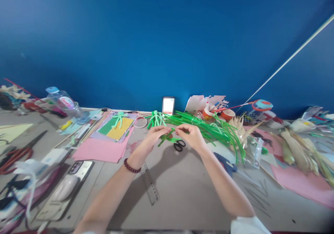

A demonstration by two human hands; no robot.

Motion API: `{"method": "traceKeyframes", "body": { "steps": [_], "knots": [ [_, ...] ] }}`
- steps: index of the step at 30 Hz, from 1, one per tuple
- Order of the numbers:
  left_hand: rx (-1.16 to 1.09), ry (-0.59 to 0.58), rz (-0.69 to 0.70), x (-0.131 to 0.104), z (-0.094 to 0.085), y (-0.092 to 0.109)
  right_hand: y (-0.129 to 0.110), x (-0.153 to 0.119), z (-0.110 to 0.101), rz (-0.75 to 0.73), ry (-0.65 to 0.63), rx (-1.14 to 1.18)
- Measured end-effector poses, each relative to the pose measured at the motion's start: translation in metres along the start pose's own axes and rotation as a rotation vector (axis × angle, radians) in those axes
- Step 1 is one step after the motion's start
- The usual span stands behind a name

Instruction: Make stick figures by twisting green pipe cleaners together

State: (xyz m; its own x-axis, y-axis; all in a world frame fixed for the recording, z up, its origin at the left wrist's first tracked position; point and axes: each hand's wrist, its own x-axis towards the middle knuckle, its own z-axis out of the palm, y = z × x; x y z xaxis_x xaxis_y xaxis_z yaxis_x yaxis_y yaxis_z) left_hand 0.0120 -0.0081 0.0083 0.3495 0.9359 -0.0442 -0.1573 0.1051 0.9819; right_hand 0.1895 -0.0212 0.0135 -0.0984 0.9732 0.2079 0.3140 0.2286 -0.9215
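Both hands are raised over the middle of the table around a small figure of bent green pipe cleaners (167, 137). My left hand (155, 136) pinches its left side between thumb and fingers. From the other side, my right hand (192, 135) has thumb and fingertips closed on its upper right end. Below the figure lie scissors (179, 145), with only the black handles showing. Behind the hands stand finished-looking green pipe cleaner figures (156, 118). A pile of loose green pipe cleaners (203, 124) spreads to the right.
A clear ruler (150, 183) lies under my left forearm. At left are pink paper (100, 150), a phone (75, 171), orange-handled scissors (19, 155) and a plastic bottle (64, 102). A blue glue gun (225, 162) and dried husks (300, 154) lie at right. A blue wall (167, 46) rises behind.
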Motion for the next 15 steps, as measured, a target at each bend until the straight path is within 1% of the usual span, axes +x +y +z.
{"method": "traceKeyframes", "body": {
  "steps": [3,6,9,13,15],
  "knots": [
    [0.091,-0.022,0.011,-0.0007,-0.0001,-0.0007,-0.0018,-0.0015,0.0027,-0.001,0.006,0.006],
    [0.099,-0.017,-0.011,0.0013,-0.0016,-0.0048,-0.0022,-0.0023,0.005,0.013,-0.007,0.023],
    [0.016,-0.056,-0.038,0.0036,-0.0032,-0.0074,-0.0002,-0.0015,0.0065,0.033,-0.038,0.058],
    [-0.132,-0.137,-0.104,0.003,-0.0019,-0.0036,0.0022,0.0008,0.0059,0.034,-0.083,0.091],
    [-0.162,-0.145,-0.109,0.0019,-0.0008,-0.0017,0.0005,0.0009,0.0038,0.004,-0.064,0.051]
  ]
}}
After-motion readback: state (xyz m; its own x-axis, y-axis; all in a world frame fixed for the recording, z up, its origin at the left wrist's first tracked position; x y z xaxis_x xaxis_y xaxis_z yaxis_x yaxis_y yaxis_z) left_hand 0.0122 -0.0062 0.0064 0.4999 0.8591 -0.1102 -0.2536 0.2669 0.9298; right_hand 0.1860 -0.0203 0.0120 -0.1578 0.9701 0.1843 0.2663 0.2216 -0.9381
